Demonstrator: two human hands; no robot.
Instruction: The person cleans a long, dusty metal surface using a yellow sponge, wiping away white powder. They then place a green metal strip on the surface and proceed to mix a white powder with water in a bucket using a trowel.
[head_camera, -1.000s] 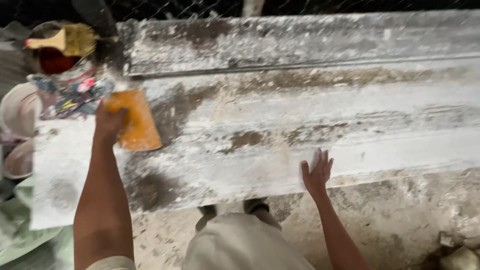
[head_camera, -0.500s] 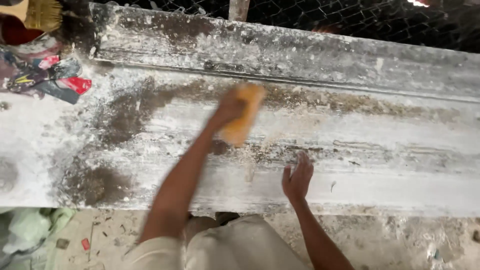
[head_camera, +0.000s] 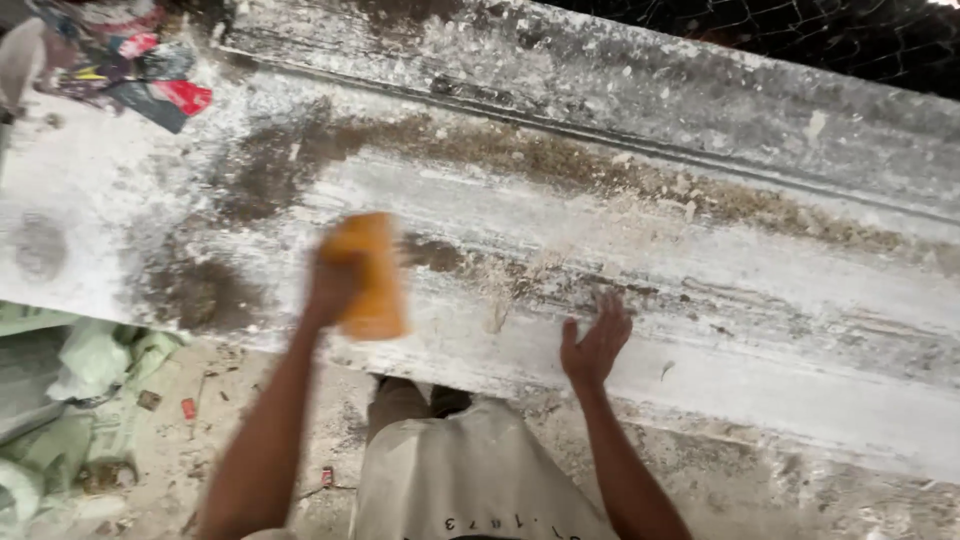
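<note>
Looking down from the head view, the left hand (head_camera: 335, 285) grips an orange sponge-like block (head_camera: 372, 275), fingers wrapped round its left side; both are blurred, so the exact finger hold cannot be told more finely. The block lies against the long white moulded slab (head_camera: 700, 260), near the slab's front edge and left of its middle, just beside a dark brown damp patch. The right hand (head_camera: 596, 343) rests flat on the slab's front edge, fingers spread wide and holding nothing, well apart from the block.

The slab runs from the left edge of the view to the right, with raised ridges and grooves along its length, its surface dusted white and streaked with brown grit along the upper groove. At the slab's far left corner lies a heap of coloured cloth rags (head_camera: 130, 60). Beyond the slab's back edge shows wire mesh (head_camera: 850, 45) against the dark. Below the front edge is a dusty floor with crumpled pale green sacks (head_camera: 90, 370) at the left, and the person's light trousers (head_camera: 470, 480) in the middle.
</note>
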